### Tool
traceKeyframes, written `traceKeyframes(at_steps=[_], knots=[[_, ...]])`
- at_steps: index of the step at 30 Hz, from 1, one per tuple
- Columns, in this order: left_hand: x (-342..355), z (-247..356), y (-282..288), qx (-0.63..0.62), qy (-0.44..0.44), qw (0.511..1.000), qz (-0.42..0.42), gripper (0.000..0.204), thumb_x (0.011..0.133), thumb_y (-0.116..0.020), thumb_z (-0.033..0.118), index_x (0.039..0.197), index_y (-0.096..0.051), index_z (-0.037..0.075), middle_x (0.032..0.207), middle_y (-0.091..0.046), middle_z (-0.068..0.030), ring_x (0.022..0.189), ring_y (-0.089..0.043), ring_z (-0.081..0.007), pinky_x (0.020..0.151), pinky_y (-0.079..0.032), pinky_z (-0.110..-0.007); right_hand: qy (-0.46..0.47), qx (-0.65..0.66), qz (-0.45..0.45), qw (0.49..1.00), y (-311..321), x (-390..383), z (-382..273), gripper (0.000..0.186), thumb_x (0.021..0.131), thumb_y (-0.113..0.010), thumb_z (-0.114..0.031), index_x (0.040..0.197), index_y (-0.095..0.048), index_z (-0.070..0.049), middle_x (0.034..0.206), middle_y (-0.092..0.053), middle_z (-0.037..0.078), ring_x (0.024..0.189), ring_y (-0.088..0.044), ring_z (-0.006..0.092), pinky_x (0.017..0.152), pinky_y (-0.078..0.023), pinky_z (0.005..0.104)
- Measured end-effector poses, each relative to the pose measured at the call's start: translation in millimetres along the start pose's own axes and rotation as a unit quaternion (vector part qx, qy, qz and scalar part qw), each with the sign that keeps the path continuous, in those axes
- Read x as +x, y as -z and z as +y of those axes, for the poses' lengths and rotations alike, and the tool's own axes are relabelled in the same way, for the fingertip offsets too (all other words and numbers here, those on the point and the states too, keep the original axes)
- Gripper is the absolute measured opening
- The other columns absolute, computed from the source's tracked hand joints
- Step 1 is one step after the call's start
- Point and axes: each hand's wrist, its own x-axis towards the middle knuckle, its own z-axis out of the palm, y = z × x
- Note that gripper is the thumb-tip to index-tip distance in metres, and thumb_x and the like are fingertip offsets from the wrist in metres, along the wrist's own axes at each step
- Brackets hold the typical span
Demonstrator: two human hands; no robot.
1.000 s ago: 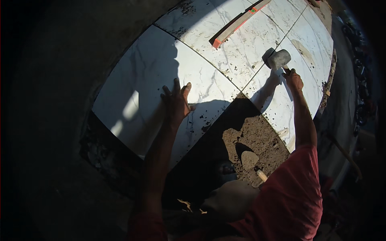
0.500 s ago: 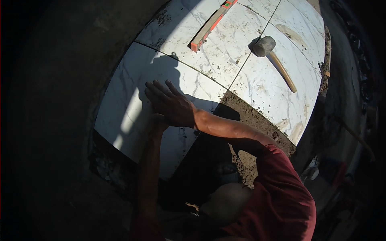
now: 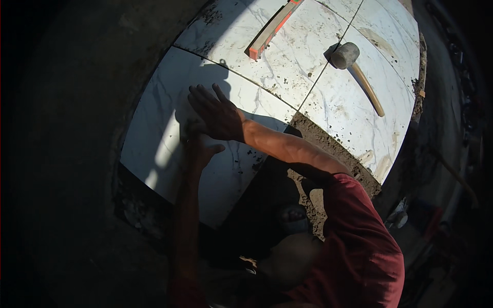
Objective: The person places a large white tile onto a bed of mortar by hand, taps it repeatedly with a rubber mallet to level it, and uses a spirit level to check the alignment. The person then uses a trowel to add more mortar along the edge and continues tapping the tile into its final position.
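Observation:
A white marble-patterned floor tile [image 3: 146, 120] lies under both my hands, partly in shadow. My right hand [image 3: 218, 114] rests palm down near its middle, fingers stretched out and holding nothing. Just nearer to me, my left hand [image 3: 199, 150] is also on the tile. Its thumb sticks out to the right, and its fingers are dim in the shadow, partly behind the right hand. Dark joints separate this tile from the neighbouring tile [image 3: 287, 77] beyond it.
A rubber mallet [image 3: 345, 55] with a wooden handle lies on the right-hand tile [image 3: 359, 118]. Farther off, an orange-edged spirit level [image 3: 272, 32] rests on another tile. Rough brown mortar [image 3: 321, 136] borders the tiles on the near right. Crumbs of dirt dot the tiles.
My right hand has shifted slightly away from me across the tile. My left hand has come out from beneath it, its thumb now spread apart. Mallet and level lie as before.

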Motion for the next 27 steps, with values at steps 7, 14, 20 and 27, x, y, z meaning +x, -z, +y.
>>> traceKeyframes(at_steps=[7, 14, 20, 27], knots=[[3, 21, -10, 0.086, 0.058, 0.992, 0.069, 0.098, 0.059, -0.089, 0.033, 0.14, -0.043, 0.005, 0.14, -0.048, -0.0193, 0.132, -0.041, -0.0343, 0.108, -0.032, -0.049, -0.049, -0.086, -0.126, 0.987, -6, -70, 61, 0.081, 0.093, -0.046, -0.05, 0.145, -0.026, 0.009, 0.152, -0.026, 0.026, 0.145, -0.021, 0.0351, 0.118, -0.009, 0.0548], [9, -7, -3, -0.12, -0.004, 0.992, -0.045, 0.11, 0.061, -0.088, 0.037, 0.146, -0.03, 0.0, 0.153, -0.027, -0.0249, 0.143, -0.025, -0.0391, 0.114, -0.025, -0.051, 0.028, 0.022, -0.043, 0.998, 19, 13, -36, 0.074, 0.094, -0.046, -0.048, 0.146, -0.031, 0.002, 0.155, -0.024, 0.021, 0.145, -0.024, 0.0289, 0.119, -0.011, 0.0541], [9, 24, -4, 0.029, 0.06, 0.998, 0.014, 0.103, 0.06, -0.088, 0.041, 0.141, -0.039, 0.001, 0.153, -0.027, -0.024, 0.141, -0.027, -0.0386, 0.111, -0.027, -0.054, -0.022, -0.109, -0.051, 0.992, 0, -78, 66, 0.079, 0.094, -0.05, -0.053, 0.142, -0.032, 0.008, 0.147, -0.034, 0.027, 0.14, -0.03, 0.0387, 0.115, -0.019, 0.0563], [9, 6, 10, -0.034, 0.014, 0.997, -0.066, 0.112, 0.059, -0.089, 0.04, 0.145, -0.03, 0.001, 0.156, -0.022, -0.0227, 0.144, -0.021, -0.039, 0.114, -0.023, -0.055, 0.056, -0.018, 0.007, 0.998, 5, 4, -14, 0.066, 0.093, -0.052, -0.041, 0.134, -0.043, 0.01, 0.143, -0.038, 0.03, 0.138, -0.033, 0.0415, 0.112, -0.025, 0.0558]])
